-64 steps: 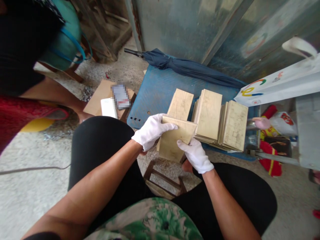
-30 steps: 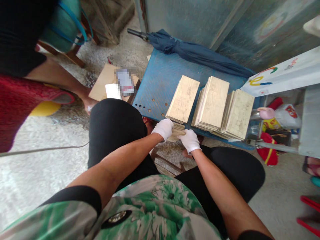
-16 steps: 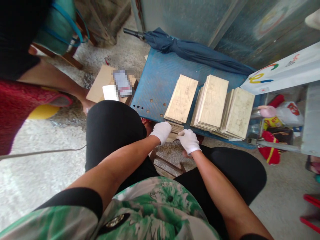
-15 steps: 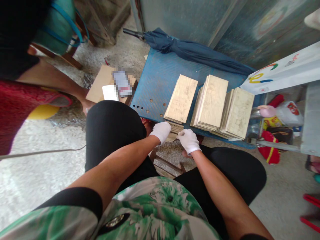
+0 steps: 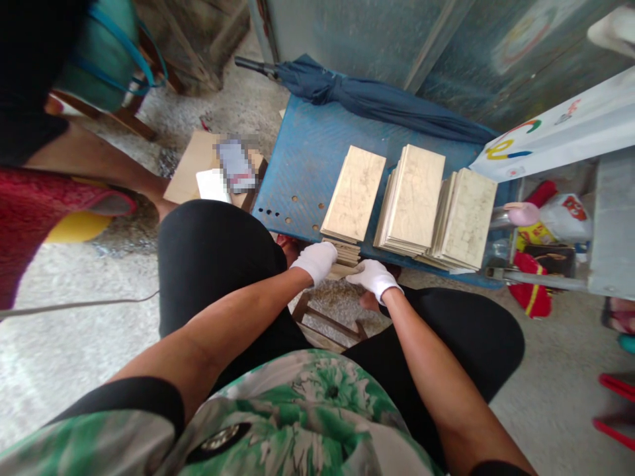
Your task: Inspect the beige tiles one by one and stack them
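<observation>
Lowered, gloved left hand and right hand flank thin wooden boards — grips unclear.

Soft, mostly even light fell on the left hand and right hand, both bright white with little shading. It looked strongest left of them, where the floor nearly washed out; the trousers, on either side of the hands, sank toward flat black. Beyond the hands, the metal panel carried dull, hazy reflections. Left of them, the phone was pixelated. Fine detail was smeared, and well right of the hands, near the edge, the bag looked stretched.
</observation>
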Tool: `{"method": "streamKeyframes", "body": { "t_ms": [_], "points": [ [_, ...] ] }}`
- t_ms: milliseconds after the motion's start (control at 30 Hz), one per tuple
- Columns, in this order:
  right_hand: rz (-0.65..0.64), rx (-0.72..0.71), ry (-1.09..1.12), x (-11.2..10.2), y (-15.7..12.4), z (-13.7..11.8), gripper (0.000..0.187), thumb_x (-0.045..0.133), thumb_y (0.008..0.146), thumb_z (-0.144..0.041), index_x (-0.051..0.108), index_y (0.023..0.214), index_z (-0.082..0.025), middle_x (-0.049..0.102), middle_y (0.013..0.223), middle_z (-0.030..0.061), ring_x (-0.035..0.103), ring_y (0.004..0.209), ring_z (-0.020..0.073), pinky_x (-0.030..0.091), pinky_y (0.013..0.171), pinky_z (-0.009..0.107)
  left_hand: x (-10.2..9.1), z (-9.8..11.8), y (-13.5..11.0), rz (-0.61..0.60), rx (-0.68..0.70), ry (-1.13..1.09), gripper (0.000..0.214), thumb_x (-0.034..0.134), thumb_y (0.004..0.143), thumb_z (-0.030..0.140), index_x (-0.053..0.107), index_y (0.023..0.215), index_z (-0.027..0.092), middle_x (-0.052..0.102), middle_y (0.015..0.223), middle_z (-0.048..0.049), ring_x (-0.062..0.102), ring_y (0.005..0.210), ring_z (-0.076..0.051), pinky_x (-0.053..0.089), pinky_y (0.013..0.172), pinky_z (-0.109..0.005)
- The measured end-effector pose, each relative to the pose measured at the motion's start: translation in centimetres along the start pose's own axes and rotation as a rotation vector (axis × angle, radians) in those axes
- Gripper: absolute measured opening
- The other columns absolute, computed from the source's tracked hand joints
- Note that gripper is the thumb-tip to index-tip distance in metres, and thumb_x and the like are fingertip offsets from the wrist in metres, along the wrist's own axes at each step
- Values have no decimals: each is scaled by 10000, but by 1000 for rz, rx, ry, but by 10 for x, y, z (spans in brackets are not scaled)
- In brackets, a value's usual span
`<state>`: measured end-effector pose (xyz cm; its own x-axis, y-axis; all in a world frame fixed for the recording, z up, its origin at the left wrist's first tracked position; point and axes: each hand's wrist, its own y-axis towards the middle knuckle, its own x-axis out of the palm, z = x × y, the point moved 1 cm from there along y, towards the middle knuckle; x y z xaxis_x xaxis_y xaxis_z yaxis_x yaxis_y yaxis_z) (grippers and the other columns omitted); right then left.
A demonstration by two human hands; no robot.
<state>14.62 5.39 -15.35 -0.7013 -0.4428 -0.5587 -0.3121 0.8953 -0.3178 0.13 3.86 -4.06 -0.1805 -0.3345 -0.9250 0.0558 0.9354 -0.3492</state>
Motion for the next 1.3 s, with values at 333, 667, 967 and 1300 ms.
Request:
{"method": "streamKeyframes", "body": {
  "t_ms": [333,667,967,1300],
  "points": [
    [84,66,-55,1,-3,-12,305,703,739,-376,744,991,-209,726,1003,79,666,972,230,460,753,254,6,-1,5,31,-33,-25,280,468,836,126,648,1050,106,683,977,-201,688,937,-333,539,808,-469],
    [159,110,-36,-2,-3,-12,227,682,743,-336,761,935,-244,737,895,54,680,876,203,463,723,245,15,-3,13,149,-32,-20,296,420,845,82,665,1009,63,691,896,-211,703,858,-349,545,748,-507],
    [474,38,413,-20,-17,-16,273,611,812,-431,715,941,-214,734,944,48,685,923,194,508,825,267,-41,1,9,599,-47,-508,245,621,807,341,735,966,194,726,981,-51,676,942,-180,507,897,-270],
    [410,-77,438,-19,-3,-35,422,591,846,-328,583,1237,-168,657,1193,95,624,1096,191,452,975,294,-22,-6,22,507,-81,-504,565,528,838,167,447,1397,168,570,1354,-99,522,1260,-199,378,1076,-257]
  ]
}}
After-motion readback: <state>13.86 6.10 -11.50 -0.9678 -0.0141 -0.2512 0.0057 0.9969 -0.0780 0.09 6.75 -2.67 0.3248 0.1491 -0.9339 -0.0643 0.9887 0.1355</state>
